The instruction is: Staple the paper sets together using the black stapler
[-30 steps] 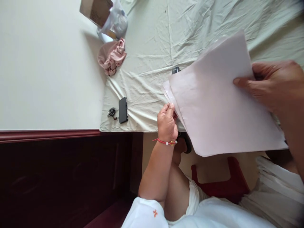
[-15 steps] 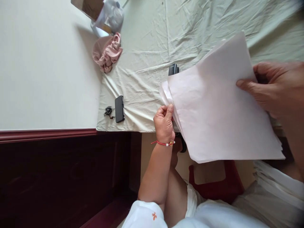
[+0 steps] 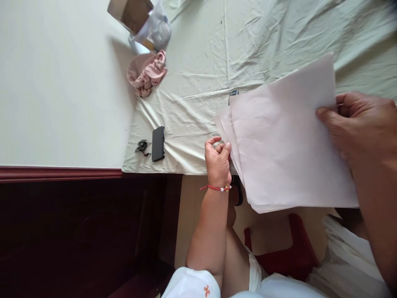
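Paper sheets [image 3: 288, 140]: a loose stack, raised over the front edge of the table, lower part hanging past that edge. Left edges are fanned, so several layers show there. Top face is blank. Some faint print or marking shows on a layer at the left.

Right hand [image 3: 356, 124]: grasping the stack at its right edge, thumb flat on the top face, other fingers bent behind the edge.

Left hand [image 3: 218, 161]: at the fanned left edge, fingers curled, thumb tip by the sheets. Can't tell if it pinches a layer or just touches. Red bracelet [image 3: 217, 188] on that wrist.

Containers, all far left by the white wall [image 3: 62, 82]:
- plastic bag [image 3: 158, 31]: translucent, bulging, something pale and something yellowish in it; can't identify either.
- cardboard box [image 3: 132, 14]: brown, next to the bag, cut off by the top of the view. Contents can't be made out.

Pink cloth [image 3: 147, 74] lies crumpled just below the bag. Black phone-like case [image 3: 158, 143] lies flat on the tablecloth [image 3: 192, 120], keys [image 3: 142, 145] just left of it. Dark object [image 3: 233, 97] pokes out behind the stack's upper left corner, mostly hidden. Red stool [image 3: 288, 256] is under the table side, below the sheets.
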Motion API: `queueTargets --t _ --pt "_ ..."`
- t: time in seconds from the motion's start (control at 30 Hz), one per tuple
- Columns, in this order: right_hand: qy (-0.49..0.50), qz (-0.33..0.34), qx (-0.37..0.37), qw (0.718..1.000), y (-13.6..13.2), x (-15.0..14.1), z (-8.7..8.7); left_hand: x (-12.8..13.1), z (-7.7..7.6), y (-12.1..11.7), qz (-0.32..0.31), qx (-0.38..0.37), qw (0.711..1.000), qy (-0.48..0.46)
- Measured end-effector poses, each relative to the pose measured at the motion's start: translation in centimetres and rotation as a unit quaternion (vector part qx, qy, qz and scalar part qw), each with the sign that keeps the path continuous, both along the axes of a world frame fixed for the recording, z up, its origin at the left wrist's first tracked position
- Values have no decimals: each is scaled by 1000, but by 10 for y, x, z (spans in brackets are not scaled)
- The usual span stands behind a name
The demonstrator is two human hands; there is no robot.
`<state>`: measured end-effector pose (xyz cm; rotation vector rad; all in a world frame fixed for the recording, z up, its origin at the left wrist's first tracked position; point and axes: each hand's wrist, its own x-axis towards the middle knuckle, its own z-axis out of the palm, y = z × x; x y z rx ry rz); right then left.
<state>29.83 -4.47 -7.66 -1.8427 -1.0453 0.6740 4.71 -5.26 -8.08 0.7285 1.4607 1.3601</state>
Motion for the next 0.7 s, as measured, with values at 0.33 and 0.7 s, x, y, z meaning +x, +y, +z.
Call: queueTargets --t 0.33,0.7 --pt "-1 -6 5 1000 -7 6 -11 13 -3 -1 55 24 998 -25" --pt "-22 -31 29 999 -3 13 -14 15 4 17 27 -12 999 -28"
